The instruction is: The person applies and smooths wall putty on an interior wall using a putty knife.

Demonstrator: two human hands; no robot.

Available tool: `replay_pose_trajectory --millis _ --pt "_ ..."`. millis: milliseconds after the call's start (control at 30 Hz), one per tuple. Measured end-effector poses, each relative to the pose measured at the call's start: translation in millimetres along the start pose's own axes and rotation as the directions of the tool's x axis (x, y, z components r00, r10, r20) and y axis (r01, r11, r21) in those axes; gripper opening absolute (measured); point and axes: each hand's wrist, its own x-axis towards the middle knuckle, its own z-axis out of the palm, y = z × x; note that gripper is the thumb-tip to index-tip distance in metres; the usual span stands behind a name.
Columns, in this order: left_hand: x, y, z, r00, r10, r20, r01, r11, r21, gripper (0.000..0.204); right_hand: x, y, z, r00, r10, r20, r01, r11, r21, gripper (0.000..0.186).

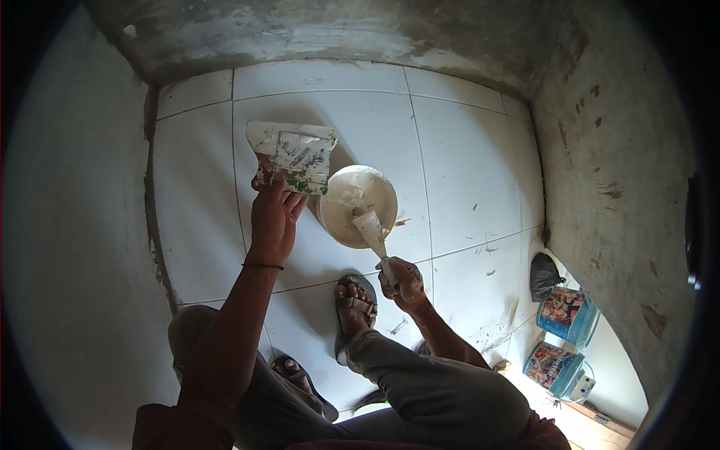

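Observation:
In my left hand [274,221] is a wide, flat plastering board [300,154], smeared with white filler and with patches of brown and green. My fingers grip its near edge, left of a round bucket [327,225]. Pale filler [358,187] coats the inside of the bucket. My right hand [402,283] is closed round the handle of a putty knife [370,227]. Its whitish blade reaches over the near rim into the bucket, with the tip at the filler.
White floor tiles [472,165] carry small scraps of debris. Rough walls [622,150] stand left, right and ahead. At the lower right are a black plastic bag [545,276] and two blue printed buckets [564,315]. My sandalled foot [354,311] is just short of the filler bucket.

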Motion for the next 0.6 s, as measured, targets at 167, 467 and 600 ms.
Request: replay_pose_trajectory --millis 167,467,600 --pt "8.0 -30.6 0.7 0.988 0.060 0.142 -0.096 0.961 0.261 0.051 0.3 20.1 -6.0 0.990 -0.106 -0.096 0.107 0.994 0.006 0.031" --pt "1.9 -56.8 11.9 0.971 0.206 0.118 -0.231 0.706 0.670 0.040 -34.7 27.1 -26.0 0.977 -0.159 -0.144 0.134 0.977 -0.169 0.033" --pt "7.4 -59.8 13.4 0.935 0.327 0.138 -0.352 0.802 0.482 0.040 -52.8 19.1 -38.3 0.980 -0.129 -0.151 0.106 0.983 -0.151 0.034"
